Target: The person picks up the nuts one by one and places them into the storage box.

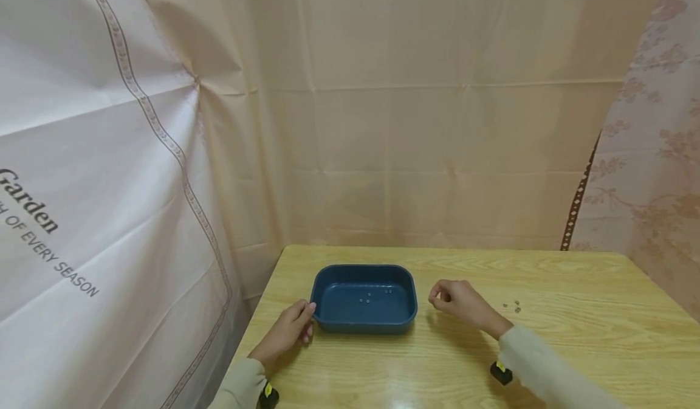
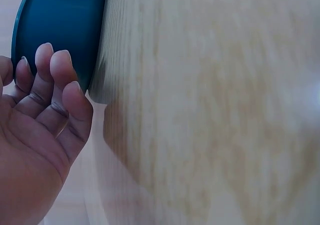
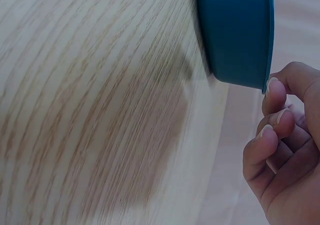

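A dark blue rectangular basin (image 1: 365,329) stands on the wooden table. Several tiny pale pieces (image 1: 367,301) lie on its floor, too small to identify. My left hand (image 1: 287,330) holds the basin's left end, thumb at the rim and fingers bent by the outer wall (image 2: 65,20). To the right of the basin, raised over the table, is my right hand (image 1: 462,304). Its fingers (image 3: 257,147) are curled, with thumb and index fingertip close together; whether anything sits between them is hidden. Several more tiny pieces (image 1: 517,310) lie on the table beyond my right wrist.
The light wood table (image 1: 601,336) extends to the right of both hands. A beige cloth (image 1: 383,154) hangs behind it, with a printed white cloth (image 1: 109,184) on the left and a floral one (image 1: 656,172) on the right. Each wrist carries a small black device (image 1: 500,372).
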`<action>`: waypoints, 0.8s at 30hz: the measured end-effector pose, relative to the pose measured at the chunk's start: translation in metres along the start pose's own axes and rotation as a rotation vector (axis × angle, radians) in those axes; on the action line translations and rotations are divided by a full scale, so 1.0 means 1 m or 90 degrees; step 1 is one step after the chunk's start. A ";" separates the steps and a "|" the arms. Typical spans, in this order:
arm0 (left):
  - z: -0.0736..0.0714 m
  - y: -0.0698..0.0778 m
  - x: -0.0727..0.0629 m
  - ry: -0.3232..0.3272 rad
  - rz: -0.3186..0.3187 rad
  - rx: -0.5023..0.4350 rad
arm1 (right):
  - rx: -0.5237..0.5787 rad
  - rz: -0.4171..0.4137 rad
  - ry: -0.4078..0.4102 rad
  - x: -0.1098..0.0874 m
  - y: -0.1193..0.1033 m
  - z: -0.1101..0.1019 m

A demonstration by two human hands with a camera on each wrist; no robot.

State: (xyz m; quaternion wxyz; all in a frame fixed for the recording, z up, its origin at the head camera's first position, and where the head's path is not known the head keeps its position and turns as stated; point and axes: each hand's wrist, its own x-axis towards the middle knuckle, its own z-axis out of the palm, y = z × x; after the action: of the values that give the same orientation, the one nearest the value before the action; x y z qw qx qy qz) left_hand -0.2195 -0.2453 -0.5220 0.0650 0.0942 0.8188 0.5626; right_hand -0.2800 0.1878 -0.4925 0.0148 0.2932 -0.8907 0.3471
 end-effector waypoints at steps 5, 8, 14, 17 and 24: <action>0.000 0.000 0.000 0.004 0.000 -0.001 | 0.008 0.008 -0.007 0.002 -0.004 0.002; 0.000 0.001 0.000 0.005 0.002 -0.003 | 0.010 0.008 -0.007 0.004 -0.006 0.003; 0.000 0.000 -0.001 0.001 0.003 -0.001 | 0.028 -0.002 -0.015 0.007 -0.013 0.007; 0.001 -0.001 -0.001 -0.003 0.007 0.001 | 0.034 -0.013 -0.018 0.007 -0.014 0.008; 0.001 0.003 -0.002 -0.001 0.003 -0.002 | 0.039 -0.020 -0.023 0.008 -0.015 0.011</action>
State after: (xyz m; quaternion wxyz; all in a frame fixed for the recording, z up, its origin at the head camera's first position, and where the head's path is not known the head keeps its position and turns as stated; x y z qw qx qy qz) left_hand -0.2174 -0.2442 -0.5197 0.0644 0.0965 0.8178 0.5638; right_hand -0.2769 0.1676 -0.4899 -0.0046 0.3134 -0.8751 0.3686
